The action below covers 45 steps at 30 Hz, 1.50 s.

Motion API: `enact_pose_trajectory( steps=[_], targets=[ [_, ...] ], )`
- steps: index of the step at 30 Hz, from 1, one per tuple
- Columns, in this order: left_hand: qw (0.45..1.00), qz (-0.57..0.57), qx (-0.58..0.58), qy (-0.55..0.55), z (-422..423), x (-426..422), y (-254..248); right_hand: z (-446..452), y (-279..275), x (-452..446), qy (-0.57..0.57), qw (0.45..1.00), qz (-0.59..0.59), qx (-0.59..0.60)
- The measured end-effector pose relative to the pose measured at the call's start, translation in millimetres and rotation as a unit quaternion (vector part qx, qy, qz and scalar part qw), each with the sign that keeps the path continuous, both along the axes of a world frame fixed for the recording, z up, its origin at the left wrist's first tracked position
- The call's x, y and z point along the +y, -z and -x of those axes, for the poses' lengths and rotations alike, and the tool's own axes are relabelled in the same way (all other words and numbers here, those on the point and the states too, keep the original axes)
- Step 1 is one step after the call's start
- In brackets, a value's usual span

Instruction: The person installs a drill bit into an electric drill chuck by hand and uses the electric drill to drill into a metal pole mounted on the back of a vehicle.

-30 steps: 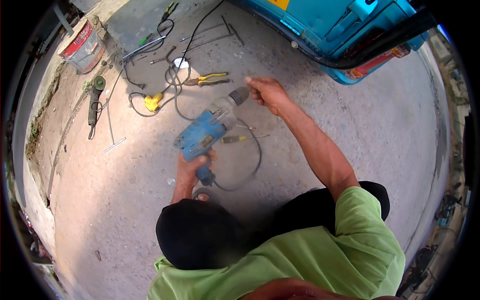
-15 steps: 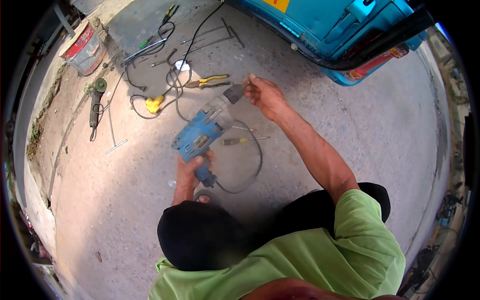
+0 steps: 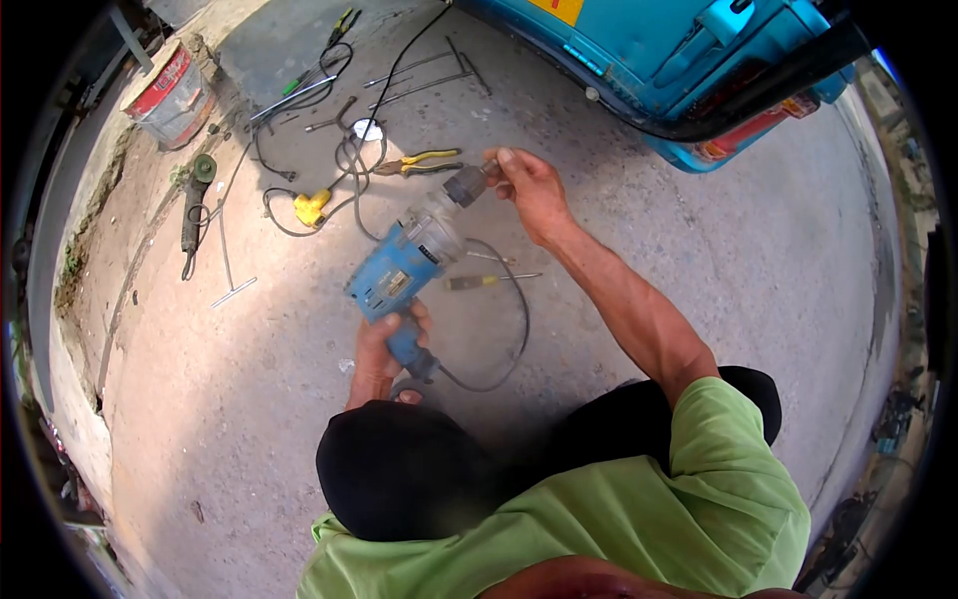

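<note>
My left hand (image 3: pixel 375 349) is wrapped around the handle of a blue power drill (image 3: pixel 391 272). The drill is tilted, its dark chuck (image 3: pixel 463 188) toward the upper right. At the chuck's front end, the fingers of my right hand (image 3: pixel 535 195) are pinched together. What lies between them is too small to make out. A black cord (image 3: pixel 523 324) loops from the bottom of the handle over the concrete. Past the drill lies a screwdriver (image 3: pixel 479 283), and yellow-handled pliers (image 3: pixel 419 163) rest beyond the chuck.
A teal vehicle body (image 3: pixel 639 60) stands at the upper right. To the left lie an angle grinder (image 3: pixel 196 205), a T-handled rod (image 3: pixel 228 262) and a yellow plug connector (image 3: pixel 311 208) with cables. Farther back are a red-and-grey bucket (image 3: pixel 175 105) and several metal rods (image 3: pixel 424 88).
The drill has turned slightly about its length in my left hand. My right hand's fingers have shifted a little at the chuck's end.
</note>
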<state>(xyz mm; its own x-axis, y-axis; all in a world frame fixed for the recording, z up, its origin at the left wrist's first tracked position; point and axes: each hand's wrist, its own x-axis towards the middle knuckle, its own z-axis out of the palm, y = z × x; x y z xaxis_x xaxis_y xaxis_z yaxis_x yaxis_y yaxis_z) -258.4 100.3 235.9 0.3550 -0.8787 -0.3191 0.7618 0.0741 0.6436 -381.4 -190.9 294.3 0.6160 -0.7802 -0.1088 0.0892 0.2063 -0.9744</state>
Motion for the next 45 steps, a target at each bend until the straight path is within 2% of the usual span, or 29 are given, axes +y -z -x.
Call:
enact_pose_trajectory(
  steps=[7,16,22,25,28,31,33,45],
  targets=[
    [0.998,0.043,-0.048,0.002,-1,0,-3,-2,-24,12,-0.043,0.992,-0.062,-0.104],
    [0.991,0.125,-0.025,0.032,-14,5,-5,-5,-61,11,-0.158,0.971,-0.012,-0.18],
    [0.987,0.148,0.002,0.06,-19,10,2,-4,-85,12,-0.203,0.961,0.041,-0.186],
    [0.986,0.157,0.017,0.059,-18,9,2,-4,-89,15,-0.197,0.962,0.016,-0.187],
    [0.982,0.172,0.042,0.07,-16,7,-3,-4,-90,19,-0.196,0.944,-0.087,-0.249],
    [0.98,0.176,0.067,0.067,-14,8,-7,-5,-88,19,-0.204,0.935,-0.104,-0.271],
    [0.982,0.176,0.06,0.041,-12,8,-4,-5,-91,20,-0.203,0.936,-0.097,-0.271],
    [0.973,0.21,0.066,0.072,-15,9,-18,-4,-100,22,-0.2,0.953,0.002,-0.227]
  ],
)
